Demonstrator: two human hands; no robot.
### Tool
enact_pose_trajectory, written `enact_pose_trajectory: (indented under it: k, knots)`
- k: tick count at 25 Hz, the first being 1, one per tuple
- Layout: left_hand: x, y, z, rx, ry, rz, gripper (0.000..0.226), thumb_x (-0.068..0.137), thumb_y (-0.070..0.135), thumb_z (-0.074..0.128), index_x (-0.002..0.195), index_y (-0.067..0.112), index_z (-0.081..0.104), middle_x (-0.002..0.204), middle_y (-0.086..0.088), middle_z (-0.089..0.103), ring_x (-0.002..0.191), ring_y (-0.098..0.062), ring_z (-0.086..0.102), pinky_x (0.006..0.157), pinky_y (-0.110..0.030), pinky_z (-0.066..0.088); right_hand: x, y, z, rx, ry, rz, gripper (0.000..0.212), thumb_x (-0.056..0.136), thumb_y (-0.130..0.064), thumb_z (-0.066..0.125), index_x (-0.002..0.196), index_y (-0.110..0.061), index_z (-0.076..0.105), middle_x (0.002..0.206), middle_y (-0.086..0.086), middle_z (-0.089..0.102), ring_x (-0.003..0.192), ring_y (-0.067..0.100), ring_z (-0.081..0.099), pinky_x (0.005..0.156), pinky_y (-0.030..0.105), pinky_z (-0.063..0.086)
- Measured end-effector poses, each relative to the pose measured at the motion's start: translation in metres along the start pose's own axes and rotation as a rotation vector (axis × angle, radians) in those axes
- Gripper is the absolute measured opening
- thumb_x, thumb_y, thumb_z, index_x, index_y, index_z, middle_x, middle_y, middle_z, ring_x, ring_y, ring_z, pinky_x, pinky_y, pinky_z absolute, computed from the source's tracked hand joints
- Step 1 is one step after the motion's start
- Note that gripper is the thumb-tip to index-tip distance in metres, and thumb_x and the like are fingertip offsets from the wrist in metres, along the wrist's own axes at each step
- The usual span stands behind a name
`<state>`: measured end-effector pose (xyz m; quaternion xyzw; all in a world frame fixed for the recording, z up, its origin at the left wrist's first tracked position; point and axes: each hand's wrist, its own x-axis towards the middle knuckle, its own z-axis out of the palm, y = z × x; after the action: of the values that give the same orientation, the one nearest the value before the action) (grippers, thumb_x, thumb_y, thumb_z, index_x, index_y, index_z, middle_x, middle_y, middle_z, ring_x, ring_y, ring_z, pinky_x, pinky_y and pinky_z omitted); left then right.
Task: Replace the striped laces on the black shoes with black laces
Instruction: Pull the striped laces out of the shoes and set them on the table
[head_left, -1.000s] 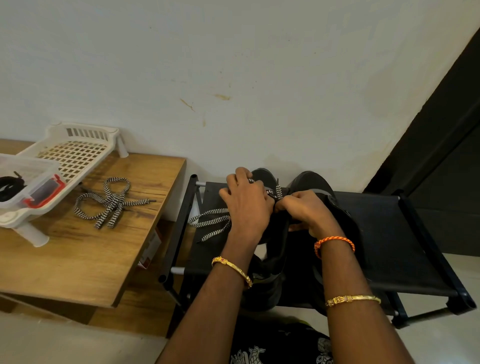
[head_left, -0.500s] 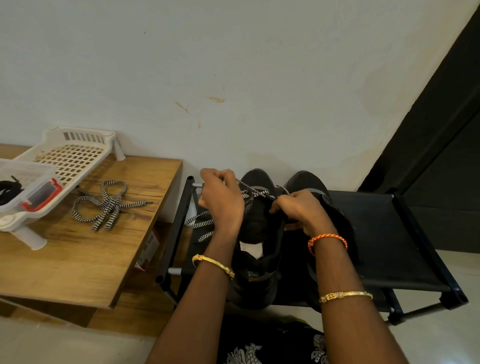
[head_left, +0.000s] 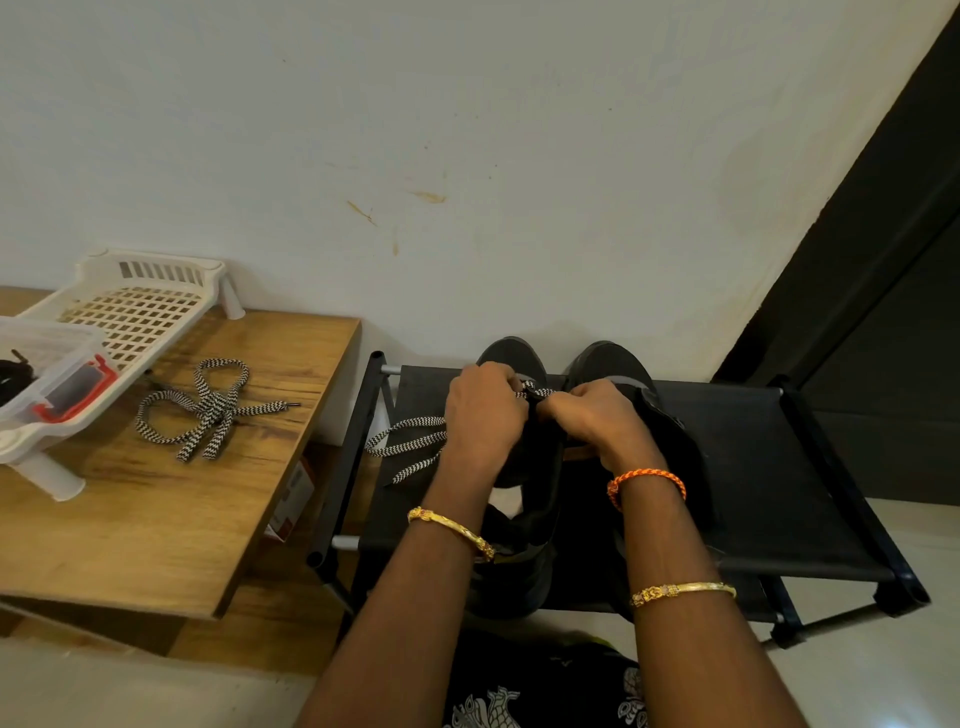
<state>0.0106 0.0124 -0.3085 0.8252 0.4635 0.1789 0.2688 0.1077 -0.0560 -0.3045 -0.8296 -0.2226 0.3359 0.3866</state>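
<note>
Both hands meet over the left black shoe (head_left: 524, 467): the left hand (head_left: 485, 415) has its fingers curled round the striped lace (head_left: 410, 447) near the toe end, and the right hand (head_left: 587, 418) pinches the same lace just beside it, knuckles almost touching. From under the left hand the lace's loose lengths trail out to the left in flat black-and-white zigzag bands across the black fabric shelf (head_left: 753, 467). The right black shoe (head_left: 618, 364) stands just beside the first, both toes pointing at the wall (head_left: 467, 130), which is pale, matte and marked with a few rust-coloured scuffs. The shelf is cloth stretched on a dark tubular frame and stands on a light floor. To its left is a wooden table (head_left: 156, 519) with a warm, grained top, and on it a second striped lace (head_left: 208, 410) lies in a loose tangle, already out of its shoe. Further left on the table a white plastic tray (head_left: 130, 306) with a grid bottom carries a clear plastic box (head_left: 57, 364) with a red clip, and black laces (head_left: 13, 371) show in it at the picture's edge
</note>
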Motion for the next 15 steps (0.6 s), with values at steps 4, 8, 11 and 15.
enact_pose_trajectory:
  k: [4, 8, 11, 15]
  knots:
    - [0.000, -0.001, 0.003, 0.032, 0.093, 0.008, 0.020, 0.092, 0.024, 0.057, 0.099, 0.016, 0.073, 0.113, -0.009, 0.055, 0.106, -0.025, 0.054, 0.090, -0.039, 0.045, 0.000, 0.001, 0.000, -0.026, 0.029, -0.012, 0.017, 0.071, -0.019, 0.065, 0.078, -0.003, 0.067, 0.077, 0.009, 0.068, 0.070, 0.019, 0.066, 0.058, 0.032, 0.059]
    - [0.001, -0.007, -0.005, -0.243, 0.117, -0.175, 0.012, 0.085, 0.033, 0.064, 0.082, 0.022, 0.066, 0.131, -0.002, 0.033, 0.120, -0.021, 0.039, 0.096, -0.040, 0.031, -0.001, 0.000, -0.001, -0.042, 0.030, -0.009, 0.012, 0.070, -0.013, 0.065, 0.075, -0.003, 0.066, 0.075, 0.009, 0.065, 0.068, 0.018, 0.064, 0.050, 0.027, 0.055]
    - [0.005, -0.015, -0.011, -0.447, 0.228, -0.214, 0.015, 0.087, 0.031, 0.059, 0.073, 0.027, 0.056, 0.132, 0.001, 0.035, 0.118, -0.018, 0.045, 0.103, -0.045, 0.030, -0.002, -0.001, -0.001, -0.019, 0.025, 0.000, 0.010, 0.068, -0.011, 0.068, 0.073, -0.003, 0.066, 0.076, 0.008, 0.064, 0.069, 0.018, 0.063, 0.047, 0.026, 0.054]
    - [0.006, -0.009, -0.008, -1.009, 0.220, -0.258, 0.013, 0.097, 0.016, 0.044, 0.085, 0.016, 0.050, 0.100, -0.003, 0.064, 0.088, -0.017, 0.063, 0.088, -0.039, 0.050, -0.002, -0.001, 0.000, -0.009, 0.024, 0.003, 0.013, 0.067, -0.010, 0.068, 0.076, -0.001, 0.067, 0.075, 0.008, 0.064, 0.069, 0.017, 0.062, 0.047, 0.026, 0.053]
